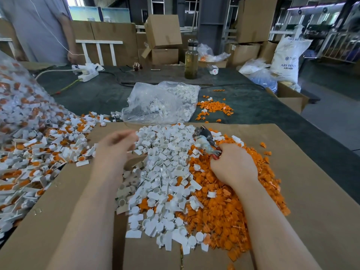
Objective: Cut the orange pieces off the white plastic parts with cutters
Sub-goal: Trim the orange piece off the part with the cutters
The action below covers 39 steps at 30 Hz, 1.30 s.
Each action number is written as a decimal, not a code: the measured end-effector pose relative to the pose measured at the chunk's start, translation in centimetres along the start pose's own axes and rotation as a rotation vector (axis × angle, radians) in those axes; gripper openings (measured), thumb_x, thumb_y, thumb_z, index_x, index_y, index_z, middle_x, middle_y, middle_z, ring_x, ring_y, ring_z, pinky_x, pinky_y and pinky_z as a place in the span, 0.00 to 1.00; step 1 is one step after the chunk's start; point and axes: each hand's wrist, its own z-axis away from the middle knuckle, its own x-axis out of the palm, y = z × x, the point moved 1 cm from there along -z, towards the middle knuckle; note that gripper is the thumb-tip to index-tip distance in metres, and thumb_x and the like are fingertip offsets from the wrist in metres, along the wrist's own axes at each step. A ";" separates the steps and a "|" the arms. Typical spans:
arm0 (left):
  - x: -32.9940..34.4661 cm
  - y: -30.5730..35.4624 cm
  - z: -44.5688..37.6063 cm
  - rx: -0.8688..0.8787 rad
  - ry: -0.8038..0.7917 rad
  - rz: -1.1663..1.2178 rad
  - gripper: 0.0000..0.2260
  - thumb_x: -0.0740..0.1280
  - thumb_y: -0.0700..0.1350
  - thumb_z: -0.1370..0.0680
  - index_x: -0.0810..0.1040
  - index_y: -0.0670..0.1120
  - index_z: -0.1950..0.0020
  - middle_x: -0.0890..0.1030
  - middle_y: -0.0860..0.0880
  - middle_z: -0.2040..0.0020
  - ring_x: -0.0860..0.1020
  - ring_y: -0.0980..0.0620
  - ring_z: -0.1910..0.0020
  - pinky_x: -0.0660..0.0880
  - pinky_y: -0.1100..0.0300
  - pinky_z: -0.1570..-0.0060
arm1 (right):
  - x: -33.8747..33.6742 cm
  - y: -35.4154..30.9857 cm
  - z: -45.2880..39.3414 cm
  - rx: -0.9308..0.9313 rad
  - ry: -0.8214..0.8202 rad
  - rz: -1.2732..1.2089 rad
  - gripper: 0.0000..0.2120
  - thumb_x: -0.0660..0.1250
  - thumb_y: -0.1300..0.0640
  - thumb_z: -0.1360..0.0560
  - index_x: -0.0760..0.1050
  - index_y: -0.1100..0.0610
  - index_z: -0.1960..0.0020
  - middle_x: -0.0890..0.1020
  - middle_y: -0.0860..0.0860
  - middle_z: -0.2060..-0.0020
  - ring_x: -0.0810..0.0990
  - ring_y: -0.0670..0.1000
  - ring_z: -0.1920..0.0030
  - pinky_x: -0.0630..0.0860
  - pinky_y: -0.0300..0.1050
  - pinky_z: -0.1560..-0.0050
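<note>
A heap of cut white plastic parts (165,172) lies on the cardboard sheet (311,191), with a heap of cut orange pieces (229,207) beside it on the right. At the left spreads a large pile of uncut white parts with orange pieces attached (39,149). My right hand (231,164) grips the red handles of worn cutters (206,141), whose jaws point up and away over the heaps. My left hand (115,147) hovers, blurred, at the left edge of the white heap with loosely curled fingers; nothing is visible in it.
A clear plastic bag (161,102) with white parts lies beyond the cardboard, next to a small scatter of orange bits (214,109). Farther back stand a bottle (191,59), a power strip (87,72), cardboard boxes (163,32) and a white resin sack (288,57). A person (39,28) stands far left.
</note>
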 end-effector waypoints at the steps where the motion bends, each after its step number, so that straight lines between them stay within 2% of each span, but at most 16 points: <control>1: 0.8 -0.3 0.5 0.090 -0.061 -0.154 0.04 0.71 0.46 0.23 0.82 0.57 0.54 0.83 0.59 0.56 0.79 0.61 0.54 0.74 0.63 0.55 | 0.1 -0.1 0.1 -0.005 -0.002 0.014 0.06 0.64 0.50 0.26 0.70 0.51 0.59 0.74 0.47 0.65 0.73 0.48 0.66 0.66 0.40 0.72; 3: 2.2 -0.9 0.9 0.244 -0.156 -0.410 0.04 0.69 0.47 0.21 0.81 0.57 0.51 0.81 0.61 0.53 0.78 0.62 0.53 0.71 0.66 0.57 | 0.3 -0.2 0.1 -0.016 -0.005 0.050 0.06 0.65 0.48 0.25 0.72 0.50 0.55 0.74 0.46 0.64 0.74 0.48 0.64 0.66 0.40 0.72; 4: 2.7 -1.1 1.0 0.289 -0.183 -0.525 0.05 0.68 0.47 0.21 0.81 0.56 0.48 0.80 0.59 0.50 0.78 0.59 0.52 0.72 0.63 0.56 | 0.4 -0.3 0.2 -0.022 -0.006 0.072 0.07 0.65 0.47 0.25 0.73 0.50 0.54 0.74 0.46 0.63 0.73 0.48 0.64 0.66 0.40 0.73; 6: 3.5 -1.8 0.7 0.326 -0.227 -0.762 0.10 0.66 0.50 0.20 0.79 0.54 0.39 0.77 0.52 0.41 0.77 0.51 0.44 0.73 0.55 0.45 | 0.5 -0.4 0.2 -0.025 -0.008 0.110 0.07 0.66 0.46 0.25 0.72 0.49 0.53 0.73 0.45 0.63 0.71 0.47 0.66 0.63 0.40 0.74; 8: 4.0 -2.4 0.4 0.340 -0.287 -0.964 0.16 0.63 0.53 0.19 0.74 0.55 0.31 0.72 0.48 0.33 0.71 0.46 0.35 0.69 0.49 0.35 | 0.6 -0.5 0.2 -0.020 -0.008 0.132 0.08 0.66 0.46 0.25 0.70 0.48 0.55 0.72 0.45 0.64 0.69 0.45 0.68 0.61 0.40 0.75; 11: 4.4 -2.8 0.4 0.369 -0.369 -1.052 0.19 0.58 0.51 0.17 0.67 0.57 0.25 0.68 0.48 0.28 0.64 0.43 0.29 0.62 0.45 0.29 | 0.7 -0.5 0.2 -0.021 -0.017 0.140 0.08 0.67 0.48 0.26 0.68 0.48 0.56 0.71 0.45 0.65 0.68 0.44 0.69 0.61 0.40 0.75; 13: 4.5 -2.9 0.4 0.380 -0.380 -1.067 0.19 0.57 0.50 0.17 0.67 0.59 0.26 0.68 0.48 0.28 0.64 0.43 0.29 0.61 0.45 0.30 | 0.7 -0.7 0.3 -0.021 -0.026 0.147 0.09 0.67 0.49 0.26 0.67 0.49 0.58 0.71 0.45 0.66 0.69 0.44 0.69 0.60 0.39 0.76; 19: 4.6 -2.6 0.6 0.414 -0.282 -0.974 0.08 0.64 0.52 0.19 0.78 0.56 0.41 0.76 0.53 0.42 0.72 0.47 0.38 0.67 0.44 0.35 | 0.5 -0.9 0.3 0.010 -0.057 0.164 0.15 0.68 0.51 0.26 0.62 0.49 0.64 0.73 0.46 0.65 0.71 0.45 0.68 0.62 0.39 0.75; 24: 4.2 -2.3 1.1 0.431 -0.239 -0.820 0.06 0.69 0.49 0.23 0.73 0.56 0.50 0.77 0.60 0.57 0.77 0.52 0.50 0.68 0.48 0.38 | 0.4 -0.9 0.5 0.006 -0.053 0.147 0.11 0.67 0.50 0.26 0.66 0.50 0.60 0.72 0.46 0.65 0.70 0.45 0.68 0.62 0.40 0.75; 25: 4.2 -2.2 1.2 0.440 -0.232 -0.788 0.07 0.69 0.47 0.23 0.73 0.56 0.50 0.77 0.60 0.57 0.78 0.53 0.52 0.71 0.50 0.40 | 0.4 -0.9 0.5 0.007 -0.034 0.135 0.09 0.66 0.50 0.25 0.67 0.50 0.58 0.72 0.46 0.65 0.70 0.45 0.68 0.62 0.40 0.75; 27: 4.3 -2.2 1.5 0.464 -0.210 -0.724 0.08 0.69 0.44 0.23 0.73 0.55 0.49 0.79 0.58 0.55 0.78 0.57 0.55 0.76 0.56 0.52 | 0.3 -0.8 0.6 0.012 0.017 0.099 0.08 0.65 0.49 0.25 0.67 0.50 0.57 0.71 0.46 0.66 0.69 0.46 0.69 0.63 0.40 0.74; 29: 4.4 -1.9 1.6 0.463 -0.200 -0.632 0.10 0.70 0.42 0.24 0.73 0.55 0.49 0.80 0.57 0.54 0.77 0.61 0.56 0.73 0.64 0.60 | 0.1 -0.7 0.5 0.015 0.057 0.046 0.09 0.64 0.48 0.25 0.66 0.50 0.58 0.71 0.46 0.67 0.69 0.46 0.69 0.63 0.40 0.74; 32: 4.5 -1.5 1.8 0.375 -0.220 -0.484 0.10 0.69 0.43 0.23 0.74 0.58 0.50 0.81 0.58 0.54 0.78 0.59 0.59 0.71 0.65 0.66 | -0.2 -0.7 0.2 0.028 0.071 -0.106 0.08 0.63 0.47 0.25 0.68 0.51 0.57 0.72 0.45 0.67 0.70 0.45 0.69 0.62 0.40 0.73; 34: 4.6 -1.3 1.9 0.331 -0.240 -0.418 0.10 0.69 0.43 0.23 0.75 0.59 0.51 0.81 0.58 0.54 0.78 0.60 0.64 0.70 0.69 0.72 | -0.4 -0.7 0.0 0.019 0.076 -0.198 0.06 0.63 0.48 0.25 0.70 0.51 0.54 0.72 0.44 0.66 0.70 0.45 0.68 0.62 0.40 0.72; 37: 4.7 -1.1 2.1 0.270 -0.270 -0.289 0.16 0.65 0.37 0.22 0.77 0.61 0.51 0.82 0.53 0.56 0.74 0.61 0.73 0.67 0.68 0.78 | -0.6 -0.8 0.0 -0.013 0.106 -0.280 0.06 0.66 0.51 0.26 0.71 0.50 0.52 0.74 0.42 0.65 0.71 0.42 0.66 0.62 0.39 0.72; 39: 4.7 -1.0 2.2 0.223 -0.285 -0.223 0.20 0.62 0.34 0.21 0.80 0.62 0.50 0.82 0.51 0.58 0.77 0.60 0.69 0.68 0.67 0.77 | -0.6 -0.9 0.0 -0.027 0.123 -0.335 0.08 0.68 0.52 0.26 0.73 0.50 0.48 0.76 0.43 0.61 0.71 0.43 0.65 0.62 0.37 0.70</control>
